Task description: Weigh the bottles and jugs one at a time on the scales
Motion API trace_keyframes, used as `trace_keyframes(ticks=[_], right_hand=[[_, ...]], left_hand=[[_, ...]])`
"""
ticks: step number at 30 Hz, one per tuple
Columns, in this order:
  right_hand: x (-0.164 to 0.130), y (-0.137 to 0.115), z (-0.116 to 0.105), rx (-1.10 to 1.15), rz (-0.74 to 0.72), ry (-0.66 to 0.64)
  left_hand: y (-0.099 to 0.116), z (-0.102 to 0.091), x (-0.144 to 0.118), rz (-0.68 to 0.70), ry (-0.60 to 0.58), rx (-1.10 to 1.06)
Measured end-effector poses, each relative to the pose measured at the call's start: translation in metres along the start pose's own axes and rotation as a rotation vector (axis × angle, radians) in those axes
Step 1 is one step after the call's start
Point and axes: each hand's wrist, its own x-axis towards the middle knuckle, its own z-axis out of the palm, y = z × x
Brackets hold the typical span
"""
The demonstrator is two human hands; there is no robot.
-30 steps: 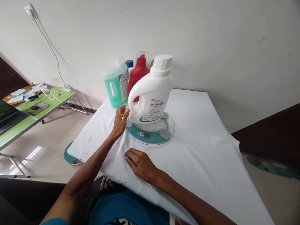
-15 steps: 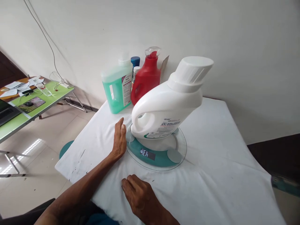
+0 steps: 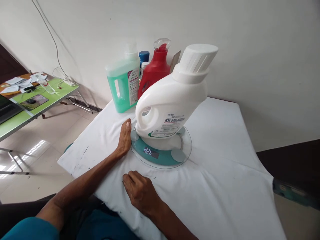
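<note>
- The left hand (image 3: 125, 140) has moved closer and now lies flat, open, touching the scale (image 3: 161, 155) rim.
- The right hand (image 3: 140, 191) stays flat on the cloth (image 3: 225, 186), holding nothing.
- The white bottle (image 3: 170, 103) remains on the scale.

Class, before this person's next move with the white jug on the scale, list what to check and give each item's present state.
1. White jug sits on the round scale: ok.
2. Cap fitted on the jug: ok.
3. Display lit: ok; digits readable: cannot tell.
4. Left hand off the scale: cannot tell, it lies at the rim.
5. Right hand flat on the white cloth, nothing in its grip: ok.
6. Green jug and red bottle behind stand apart from the scale: ok.
</note>
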Motion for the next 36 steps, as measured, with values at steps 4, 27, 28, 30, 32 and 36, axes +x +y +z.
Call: trace_keyframes(ticks=[4, 27, 28, 30, 32, 36], right_hand=[[0.001, 0.001, 0.001, -0.011, -0.024, 0.007], [0.001, 0.003, 0.008, -0.112, -0.038, 0.024], [0.001, 0.002, 0.008, -0.118, -0.046, 0.033], [0.000, 0.000, 0.007, -0.138, -0.059, 0.052], [-0.001, -0.002, 0.006, -0.156, -0.069, 0.067], [-0.004, -0.008, 0.005, -0.196, -0.104, 0.092]], left_hand=[[-0.004, -0.002, 0.003, -0.021, 0.006, -0.053], [-0.008, -0.011, 0.001, 0.058, 0.007, 0.065], [-0.009, -0.011, 0.001, 0.071, 0.015, 0.073], [-0.013, -0.012, 0.000, 0.093, 0.024, 0.083], [-0.016, -0.014, 0.000, 0.101, 0.022, 0.075], [-0.019, -0.021, 0.000, 0.104, 0.005, 0.048]])
